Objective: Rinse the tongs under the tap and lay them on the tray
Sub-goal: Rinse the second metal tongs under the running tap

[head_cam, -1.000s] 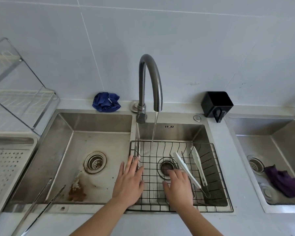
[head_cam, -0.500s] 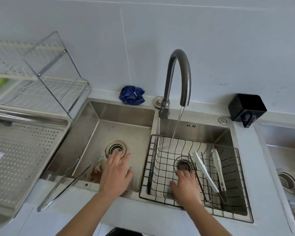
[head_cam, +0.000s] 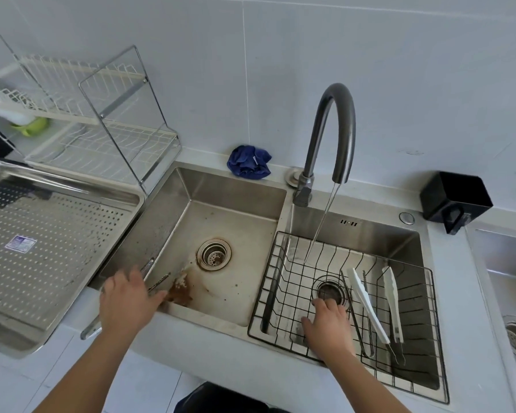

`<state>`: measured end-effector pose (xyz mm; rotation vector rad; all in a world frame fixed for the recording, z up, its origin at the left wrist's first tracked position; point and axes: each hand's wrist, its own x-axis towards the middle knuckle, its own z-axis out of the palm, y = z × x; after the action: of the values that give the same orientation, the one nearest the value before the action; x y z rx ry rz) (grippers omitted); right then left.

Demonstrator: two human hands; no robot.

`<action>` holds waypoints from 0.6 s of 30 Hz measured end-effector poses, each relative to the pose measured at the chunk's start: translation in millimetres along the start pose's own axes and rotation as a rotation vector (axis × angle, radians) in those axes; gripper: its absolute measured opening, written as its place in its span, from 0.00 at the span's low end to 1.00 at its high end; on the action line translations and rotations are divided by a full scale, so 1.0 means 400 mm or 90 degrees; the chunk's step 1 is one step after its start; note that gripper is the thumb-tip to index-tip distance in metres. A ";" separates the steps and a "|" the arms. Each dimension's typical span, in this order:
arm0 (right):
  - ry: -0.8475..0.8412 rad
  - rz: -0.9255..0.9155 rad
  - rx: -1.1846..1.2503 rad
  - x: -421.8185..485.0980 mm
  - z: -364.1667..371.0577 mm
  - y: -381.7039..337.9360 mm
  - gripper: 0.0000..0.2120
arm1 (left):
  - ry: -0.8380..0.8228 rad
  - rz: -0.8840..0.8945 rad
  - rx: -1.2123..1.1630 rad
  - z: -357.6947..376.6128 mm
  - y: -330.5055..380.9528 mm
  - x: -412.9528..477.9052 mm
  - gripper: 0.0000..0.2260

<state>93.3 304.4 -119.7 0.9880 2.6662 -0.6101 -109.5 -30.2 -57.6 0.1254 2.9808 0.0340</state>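
At the front-left corner of the left basin, a pair of metal tongs lies slanted across the rim, with its handle end out on the counter and its two tips over the basin, a little apart. The left hand lies palm down on their middle, fingers pointing right. It hides its own underside, so I cannot tell whether the fingers are closed round the tongs or only laid on them. The right hand rests in the wire basket in the right basin, fingers spread and flat on the mesh just in front of the drain, holding nothing. Just to its right lie white-tipped tongs and what looks like a thinner metal pair. The tap is running, and its thin stream falls into the back of the basket, well apart from both hands. The perforated tray sits on the counter left of the basin, near the tongs' handle end
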 end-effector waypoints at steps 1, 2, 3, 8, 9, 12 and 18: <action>0.001 0.001 0.005 0.000 0.001 0.001 0.22 | -0.014 -0.025 -0.002 0.002 -0.001 0.003 0.39; 0.003 0.001 0.012 0.001 0.003 0.003 0.23 | -0.020 -0.048 -0.008 0.003 -0.003 0.007 0.37; 0.003 0.002 0.023 0.001 0.004 0.005 0.23 | -0.019 -0.063 -0.013 0.005 -0.006 0.010 0.34; 0.004 0.024 0.080 0.006 0.007 0.016 0.25 | -0.015 -0.076 -0.008 0.019 -0.031 0.025 0.23; 0.004 0.028 0.087 0.007 0.007 0.018 0.25 | -0.018 -0.080 -0.018 0.022 -0.034 0.029 0.22; 0.005 0.037 0.106 0.008 0.009 0.018 0.25 | -0.022 -0.089 -0.070 0.030 -0.043 0.034 0.22; -0.010 0.049 0.110 0.010 0.008 0.015 0.25 | 0.011 -0.068 -0.137 0.018 -0.022 0.024 0.25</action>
<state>94.6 309.3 -125.8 1.1199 2.5818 -0.8388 -118.7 -37.9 -66.6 -0.0603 2.9719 0.3443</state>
